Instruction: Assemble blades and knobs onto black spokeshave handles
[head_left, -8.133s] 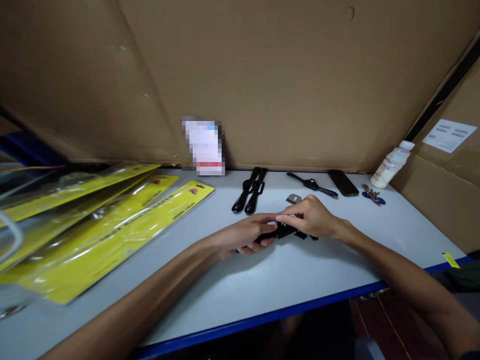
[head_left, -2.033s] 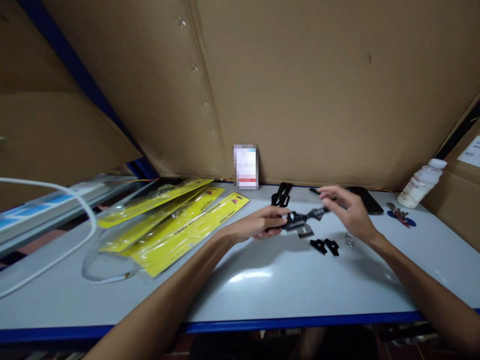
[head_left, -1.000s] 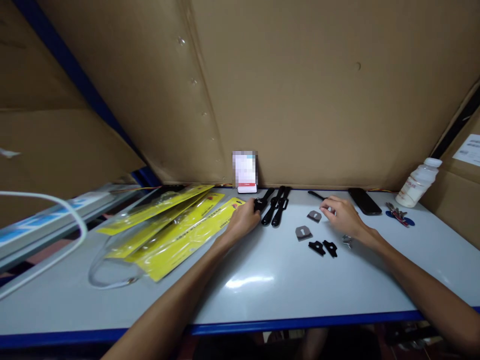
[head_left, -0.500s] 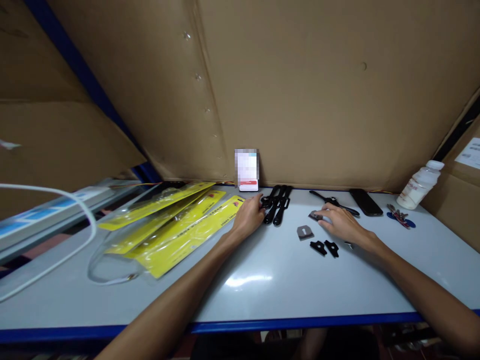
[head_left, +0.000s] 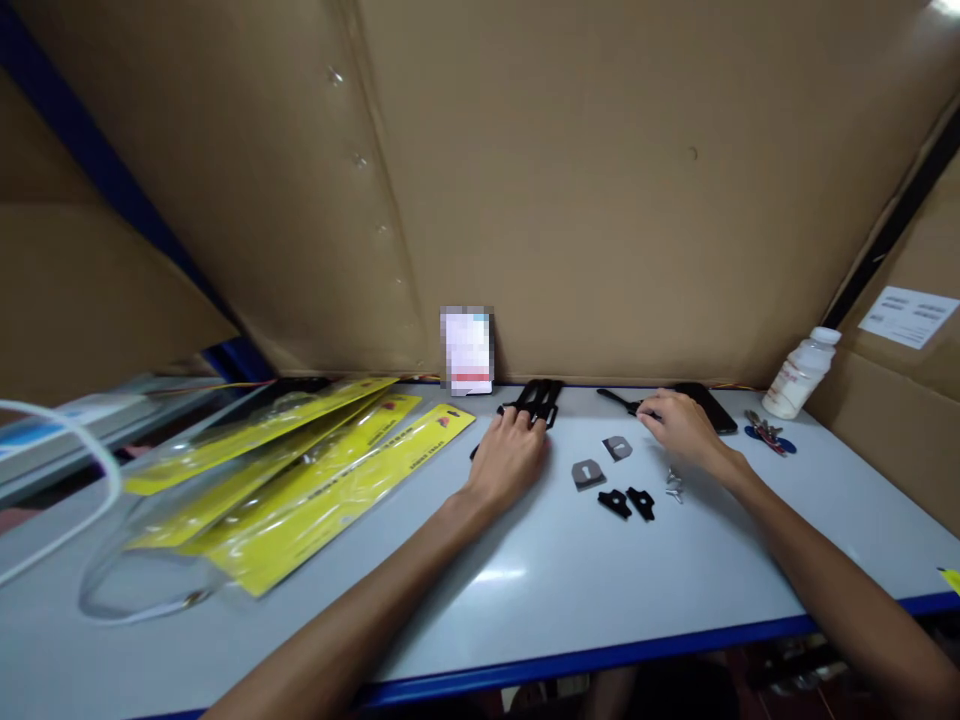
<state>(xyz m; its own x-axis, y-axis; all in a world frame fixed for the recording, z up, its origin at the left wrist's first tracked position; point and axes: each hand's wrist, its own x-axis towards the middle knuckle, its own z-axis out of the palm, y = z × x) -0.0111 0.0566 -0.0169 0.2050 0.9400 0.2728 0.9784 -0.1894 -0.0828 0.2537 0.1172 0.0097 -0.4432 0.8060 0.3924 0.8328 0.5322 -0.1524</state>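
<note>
My left hand (head_left: 514,450) lies palm down over a group of black spokeshave bodies (head_left: 544,392), its fingers stretched out on them. One dark handle end (head_left: 474,453) sticks out to the left of that hand. At the back right, my right hand (head_left: 679,430) has its fingers closed on another black spokeshave body (head_left: 616,400), which it partly covers. Between the hands lie two grey slotted blades, one nearer (head_left: 588,474) and one farther (head_left: 618,447). Two black cap plates (head_left: 628,504) sit in front of them, with small silver screws (head_left: 674,488) to their right.
Yellow blister-pack cards (head_left: 330,500) spread over the left of the table. A lit phone (head_left: 469,350) leans on the cardboard wall. At the right are a dark phone (head_left: 709,408), keys (head_left: 766,430) and a white bottle (head_left: 802,372). A white cable (head_left: 97,450) loops at far left.
My right hand has left a blade on the table and moved back to the spokeshave body. My left hand has come over the group of bodies. The view has turned right.
</note>
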